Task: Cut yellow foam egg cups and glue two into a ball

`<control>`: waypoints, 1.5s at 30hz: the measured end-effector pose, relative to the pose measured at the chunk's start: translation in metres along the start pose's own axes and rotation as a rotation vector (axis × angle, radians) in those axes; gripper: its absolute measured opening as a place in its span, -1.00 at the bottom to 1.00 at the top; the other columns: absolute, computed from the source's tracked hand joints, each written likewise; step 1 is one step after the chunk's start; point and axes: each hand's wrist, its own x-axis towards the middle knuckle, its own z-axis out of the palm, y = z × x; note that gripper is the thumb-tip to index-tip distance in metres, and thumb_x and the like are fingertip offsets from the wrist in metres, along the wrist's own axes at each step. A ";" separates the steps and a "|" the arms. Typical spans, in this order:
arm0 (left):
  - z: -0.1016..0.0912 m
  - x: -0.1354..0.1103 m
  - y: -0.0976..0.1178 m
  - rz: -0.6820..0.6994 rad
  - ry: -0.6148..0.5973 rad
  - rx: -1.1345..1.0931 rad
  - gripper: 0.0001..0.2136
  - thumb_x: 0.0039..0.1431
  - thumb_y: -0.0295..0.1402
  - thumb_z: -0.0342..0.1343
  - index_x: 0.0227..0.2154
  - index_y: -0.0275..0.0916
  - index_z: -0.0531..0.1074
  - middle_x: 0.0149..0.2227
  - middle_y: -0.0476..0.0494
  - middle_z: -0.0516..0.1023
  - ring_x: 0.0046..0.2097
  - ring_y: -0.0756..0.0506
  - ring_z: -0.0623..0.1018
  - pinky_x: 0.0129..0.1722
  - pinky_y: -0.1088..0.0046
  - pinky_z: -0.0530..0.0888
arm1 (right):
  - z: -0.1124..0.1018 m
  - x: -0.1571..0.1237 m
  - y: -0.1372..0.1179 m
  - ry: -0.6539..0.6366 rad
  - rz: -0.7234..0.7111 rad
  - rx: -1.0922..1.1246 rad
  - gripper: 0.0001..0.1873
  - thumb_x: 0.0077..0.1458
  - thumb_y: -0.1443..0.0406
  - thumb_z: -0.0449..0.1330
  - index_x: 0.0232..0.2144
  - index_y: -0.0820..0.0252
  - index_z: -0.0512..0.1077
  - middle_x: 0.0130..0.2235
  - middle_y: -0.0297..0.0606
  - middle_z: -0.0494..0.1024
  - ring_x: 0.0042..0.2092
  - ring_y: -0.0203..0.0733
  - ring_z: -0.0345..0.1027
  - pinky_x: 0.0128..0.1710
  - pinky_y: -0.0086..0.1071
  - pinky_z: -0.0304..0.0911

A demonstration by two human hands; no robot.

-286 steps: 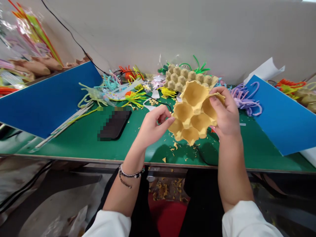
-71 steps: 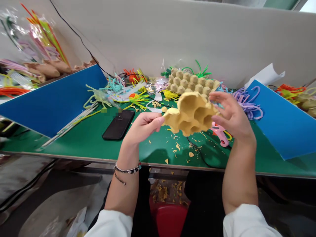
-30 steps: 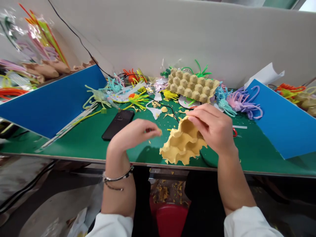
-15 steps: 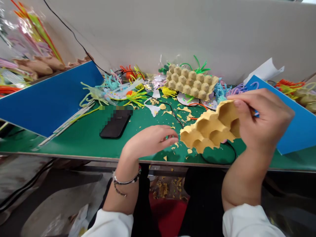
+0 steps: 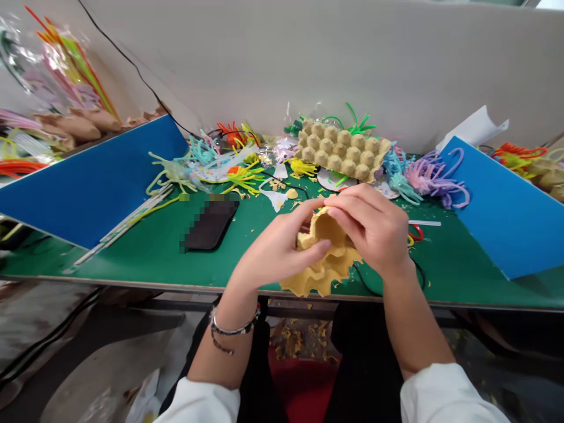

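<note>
While the right hand point(image 5: 374, 229) pinches the upper rim of the yellow carton piece point(image 5: 317, 273), the left hand point(image 5: 286, 247) grips its left side, thumb across the hollow. Jagged lower edge: below both hands, by the front edge of the tabletop point(image 5: 132, 258). Left of the left hand — green surface, then phone point(image 5: 209, 226). Beyond the hands — tan egg tray point(image 5: 343, 150). Well right of the right hand: blue panel point(image 5: 493, 217).

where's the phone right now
In the head view, the phone lies left of centre on the green table, between a blue board and the left hand.
</note>
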 end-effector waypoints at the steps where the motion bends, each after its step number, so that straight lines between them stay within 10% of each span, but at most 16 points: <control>1: 0.001 0.000 0.003 -0.027 0.032 0.066 -0.59 0.15 -0.35 0.02 0.08 -0.30 0.30 -0.27 -0.08 0.60 -0.32 -0.05 0.54 -0.31 0.45 0.46 | 0.001 0.000 0.000 -0.011 0.003 0.004 -0.86 0.24 0.35 0.09 -0.27 0.17 0.47 -0.32 -0.25 0.54 -0.27 -0.24 0.44 -0.22 -0.37 0.32; 10: -0.001 -0.002 0.001 -0.082 -0.062 0.448 -0.75 0.19 -0.22 0.10 -0.20 -0.32 0.40 -0.42 -0.11 0.57 -0.44 -0.08 0.50 -0.50 0.49 0.30 | 0.001 -0.001 0.006 -0.359 0.027 0.082 -0.70 0.20 0.42 0.05 -0.04 0.11 0.37 -0.07 -0.16 0.47 -0.03 -0.10 0.36 -0.04 -0.19 0.31; 16: -0.006 0.000 0.001 -0.067 0.073 0.188 -0.63 0.17 -0.14 0.15 -0.04 -0.21 0.36 -0.27 -0.06 0.60 -0.34 -0.03 0.53 -0.40 0.53 0.37 | 0.000 -0.002 0.007 -0.226 0.124 0.029 -0.78 0.26 0.40 -0.03 -0.23 0.14 0.41 -0.27 -0.22 0.45 -0.20 -0.16 0.36 -0.21 -0.28 0.30; 22: -0.009 0.002 -0.003 -0.069 0.140 0.098 -0.84 0.19 -0.24 0.13 -0.35 -0.24 0.45 -0.38 -0.02 0.55 -0.35 -0.01 0.48 -0.32 0.50 0.38 | 0.000 -0.001 0.005 -0.249 0.185 0.043 -0.80 0.15 0.48 -0.03 -0.30 0.19 0.35 -0.16 -0.12 0.44 -0.08 -0.11 0.33 -0.09 -0.24 0.25; 29: -0.020 0.000 -0.008 0.023 -0.022 -0.163 -0.85 0.20 -0.28 0.10 -0.39 -0.24 0.45 -0.33 -0.11 0.58 -0.28 -0.04 0.53 -0.26 0.45 0.46 | -0.004 -0.002 0.009 -0.362 0.177 0.303 -0.74 0.12 0.49 -0.04 -0.24 0.13 0.35 -0.24 -0.29 0.46 -0.19 -0.23 0.34 -0.17 -0.34 0.24; 37: -0.016 0.002 -0.010 0.054 0.001 0.065 -0.85 0.19 -0.28 0.14 -0.43 -0.24 0.44 -0.37 -0.05 0.57 -0.33 -0.01 0.52 -0.27 0.49 0.42 | -0.010 -0.001 0.009 -0.580 0.208 0.261 -0.86 0.23 0.24 0.08 -0.24 0.16 0.39 -0.20 -0.22 0.41 -0.14 -0.17 0.33 -0.14 -0.31 0.24; 45: -0.005 0.005 -0.011 0.229 0.165 0.382 -0.81 0.26 -0.23 0.07 -0.40 -0.22 0.42 -0.34 -0.07 0.59 -0.26 -0.07 0.50 -0.21 0.39 0.37 | -0.011 -0.002 0.011 -0.504 0.183 0.188 -0.87 0.26 0.25 0.06 -0.23 0.16 0.37 -0.16 -0.19 0.41 -0.08 -0.13 0.31 -0.12 -0.28 0.23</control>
